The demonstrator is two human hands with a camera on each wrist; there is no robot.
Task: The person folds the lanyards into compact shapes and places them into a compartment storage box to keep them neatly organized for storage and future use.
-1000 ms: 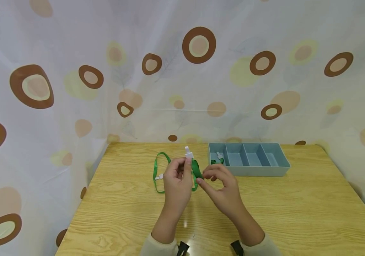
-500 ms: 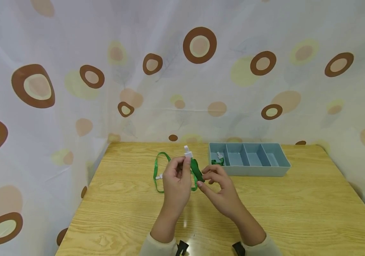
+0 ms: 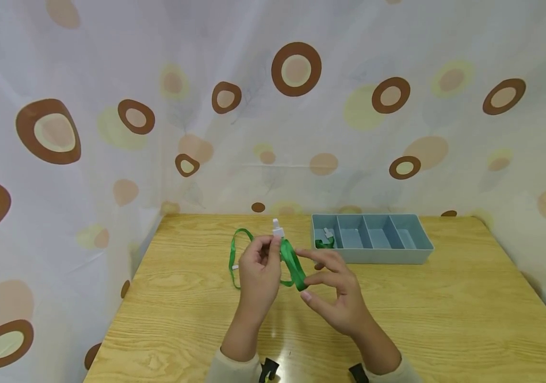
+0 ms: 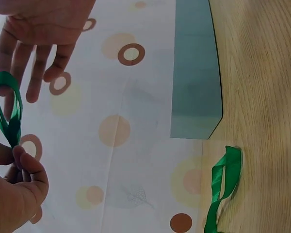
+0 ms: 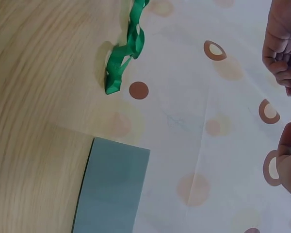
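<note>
In the head view my left hand pinches a folded green lanyard just below its white plastic clip, which points up. The folded strap hangs out as a loop toward my right hand. That hand's fingers are spread and lightly bent, with fingertips right at the loop's far end. The left wrist view shows the loop rising from the left thumb and fingers, while the right fingers extend beside it. Behind the left hand another green lanyard lies on the table, partly hidden.
A blue-grey tray with several compartments stands at the back of the wooden table. Its leftmost compartment holds a green lanyard with a white clip. A patterned curtain hangs behind and at the sides.
The right fingers have spread apart and moved slightly down. The folded strap has opened into a longer loop that hangs lower. The left hand has shifted slightly left, still pinching the lanyard.
</note>
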